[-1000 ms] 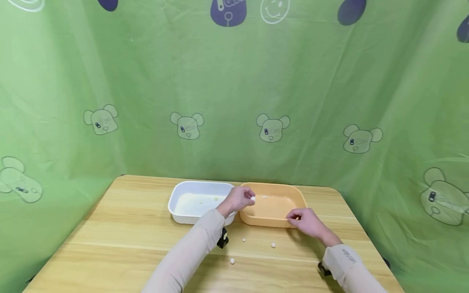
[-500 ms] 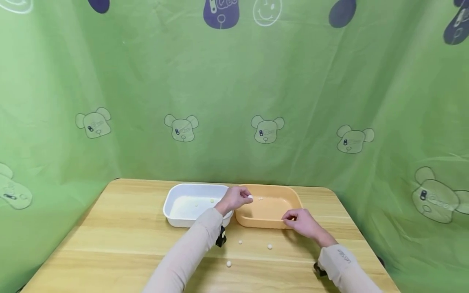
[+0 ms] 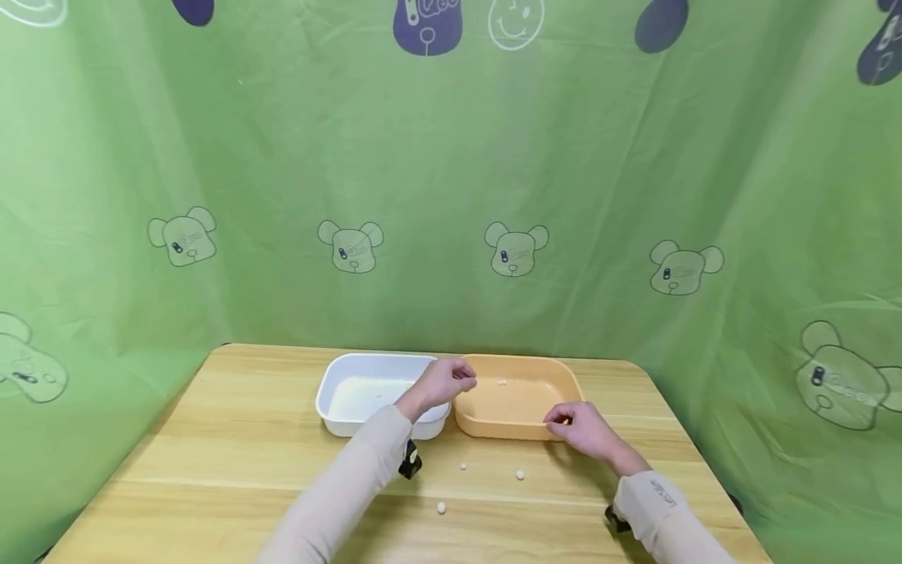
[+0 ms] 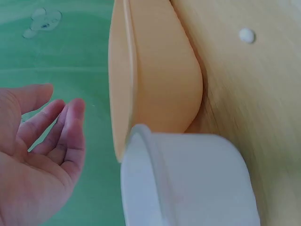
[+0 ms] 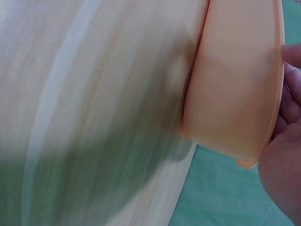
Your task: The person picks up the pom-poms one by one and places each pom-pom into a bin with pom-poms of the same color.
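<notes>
My left hand hovers over the spot where the white tray and the orange tray meet. In the left wrist view its thumb and fingers stand apart, with nothing between them. My right hand grips the near right rim of the orange tray; in the right wrist view the thumb is at the rim and the other fingers curl in behind it. Tiny white balls lie inside the orange tray. A small pale bit shows in the white tray, whose right part is hidden by my left hand.
On the wooden table in front of the trays lie a white ball, a smaller one and another white ball. A green curtain hangs behind the table and at both sides.
My left hand held a white ball between its fingertips before; now the ball is gone from them and the hand has drawn slightly left. My right hand stays at the orange rim.
</notes>
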